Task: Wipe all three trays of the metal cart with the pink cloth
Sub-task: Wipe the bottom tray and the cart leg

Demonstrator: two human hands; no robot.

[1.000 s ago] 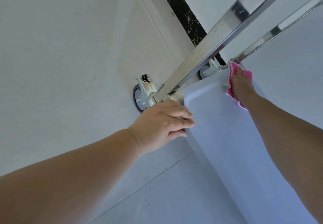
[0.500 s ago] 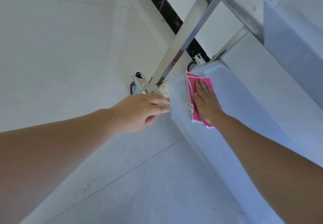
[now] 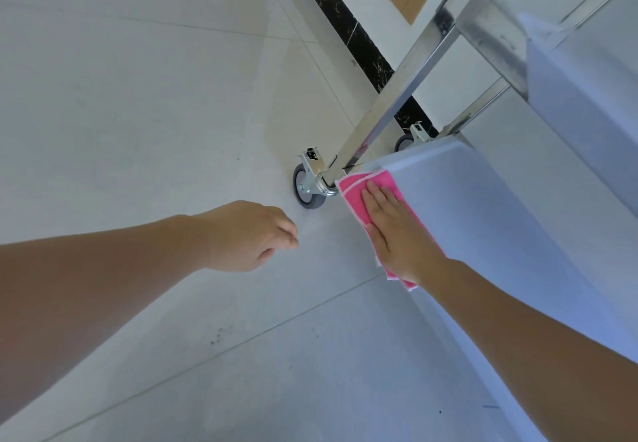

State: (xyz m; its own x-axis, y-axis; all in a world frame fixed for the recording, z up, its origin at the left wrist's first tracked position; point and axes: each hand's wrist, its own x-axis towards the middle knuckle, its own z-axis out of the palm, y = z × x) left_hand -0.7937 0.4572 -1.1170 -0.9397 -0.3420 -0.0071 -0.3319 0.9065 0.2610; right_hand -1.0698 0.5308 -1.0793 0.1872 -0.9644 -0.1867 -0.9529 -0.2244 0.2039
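Right hand (image 3: 397, 234) is flat on the pink cloth (image 3: 359, 196), fingers straight and together, pressing it down onto the lowest tray (image 3: 483, 220) of the metal cart (image 3: 407, 89). The cloth sits right at the tray's near-left corner, one edge reaching the corner by the upright post, another strip of pink poking out behind the wrist at the tray's front edge. The palm covers the middle of the cloth, so only its ends show.

Left hand (image 3: 248, 234) hangs out over the floor (image 3: 138, 96), well clear of the cart, fingers loosely curled and holding nothing. It touches neither tray nor frame.

Just beyond the cloth's far corner, the grey caster wheel (image 3: 307, 189) stands on the pale tiles under the shiny post, its bracket catching the light. A second wheel (image 3: 405, 140) peeks out behind the tray's far corner. Above and to the right, the next tray up (image 3: 580, 124) juts into view, its metal rail bright. A black marbled skirting strip (image 3: 366, 51) runs along the wall behind.
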